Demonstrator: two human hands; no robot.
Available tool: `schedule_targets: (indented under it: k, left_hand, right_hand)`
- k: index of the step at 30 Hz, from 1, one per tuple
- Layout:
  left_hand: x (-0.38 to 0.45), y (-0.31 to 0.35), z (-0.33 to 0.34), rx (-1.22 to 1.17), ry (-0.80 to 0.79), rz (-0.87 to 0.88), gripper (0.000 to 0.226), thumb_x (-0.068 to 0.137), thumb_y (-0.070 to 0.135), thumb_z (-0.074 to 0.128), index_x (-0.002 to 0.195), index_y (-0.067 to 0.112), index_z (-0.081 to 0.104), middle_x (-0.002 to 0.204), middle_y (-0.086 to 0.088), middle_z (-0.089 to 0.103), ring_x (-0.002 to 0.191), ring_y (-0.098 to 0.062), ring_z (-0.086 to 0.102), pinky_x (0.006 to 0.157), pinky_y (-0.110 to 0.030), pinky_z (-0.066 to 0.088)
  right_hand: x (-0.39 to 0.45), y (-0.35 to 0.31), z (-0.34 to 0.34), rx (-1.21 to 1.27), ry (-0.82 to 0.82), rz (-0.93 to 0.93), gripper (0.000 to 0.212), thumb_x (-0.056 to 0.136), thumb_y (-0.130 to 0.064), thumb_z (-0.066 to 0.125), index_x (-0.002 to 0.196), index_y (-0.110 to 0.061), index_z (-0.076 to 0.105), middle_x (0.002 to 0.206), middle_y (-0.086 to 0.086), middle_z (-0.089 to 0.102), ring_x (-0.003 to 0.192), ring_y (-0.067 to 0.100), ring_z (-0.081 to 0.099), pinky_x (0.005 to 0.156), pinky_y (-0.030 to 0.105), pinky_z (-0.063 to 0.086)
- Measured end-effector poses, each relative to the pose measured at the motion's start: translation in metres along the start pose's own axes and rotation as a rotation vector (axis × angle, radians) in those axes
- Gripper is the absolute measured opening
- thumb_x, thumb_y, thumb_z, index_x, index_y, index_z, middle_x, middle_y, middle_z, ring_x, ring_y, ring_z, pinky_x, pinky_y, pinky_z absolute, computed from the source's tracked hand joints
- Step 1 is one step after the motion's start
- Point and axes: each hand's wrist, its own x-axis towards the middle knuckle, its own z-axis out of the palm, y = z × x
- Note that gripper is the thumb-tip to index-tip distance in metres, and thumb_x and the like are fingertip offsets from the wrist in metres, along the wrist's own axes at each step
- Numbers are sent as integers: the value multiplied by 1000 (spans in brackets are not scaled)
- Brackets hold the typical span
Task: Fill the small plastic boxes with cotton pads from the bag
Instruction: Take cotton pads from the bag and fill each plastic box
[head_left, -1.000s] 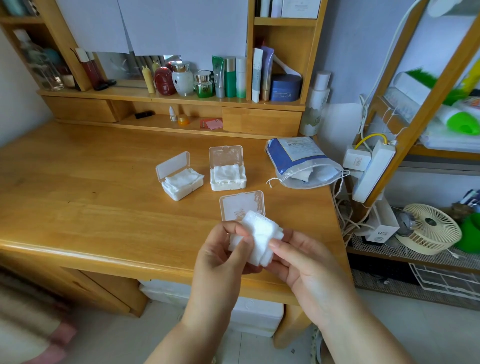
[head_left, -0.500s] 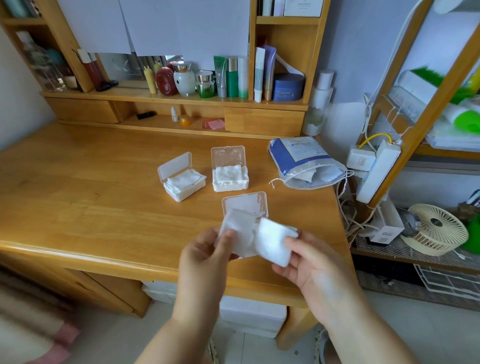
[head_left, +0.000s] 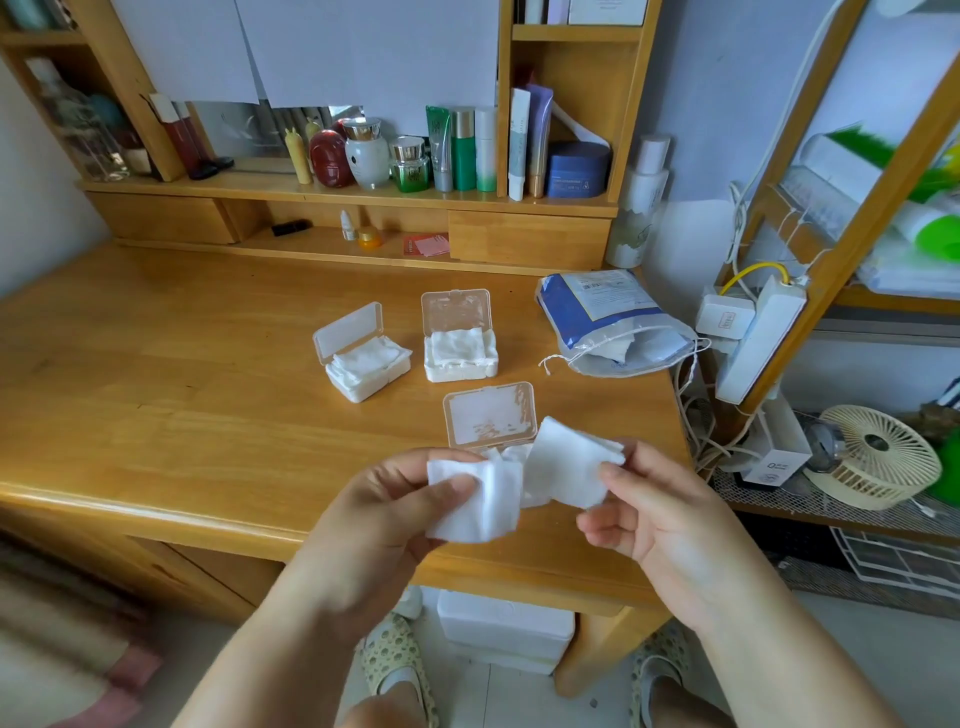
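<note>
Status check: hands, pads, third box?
Left hand pinching pad stack. Right hand pinching single pad. Third box open behind them. Nothing blocking.

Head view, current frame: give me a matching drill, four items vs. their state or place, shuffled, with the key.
Column 1
1. left hand
2. bag
3. nearest box
4. box on the far left

Column 2
A. lies on its side at the desk's right edge, mouth open, drawstring loose
B. pinches a stack of cotton pads above the desk's front edge
C. lid up, body hidden behind the held pads
D. lid up, packed with pads, turned at an angle

Pairs: 1-B, 2-A, 3-C, 4-D
</note>
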Motion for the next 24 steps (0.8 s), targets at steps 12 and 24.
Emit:
schedule_targets:
  k: [12,24]
  left_hand:
    - [-3,5,33,447,143,289,14,65,31,76,63,18,70,57,1,66,52,-4,55,49,-14,43]
    - [-2,-7,28,512,269,302,22,64,35,78,67,18,64,57,-12,58,55,-18,46,52,-32,38]
  right_hand:
    - [-11,8,21,-115,-165,-49,15,77,-20,61,86,-24,72,82,3,70,71,14,64,60,24,52]
    - [-12,4,23,-30,-248,-63,20,82,-34,57,90,-24,73,88,6,72,77,17,68,63,26,54]
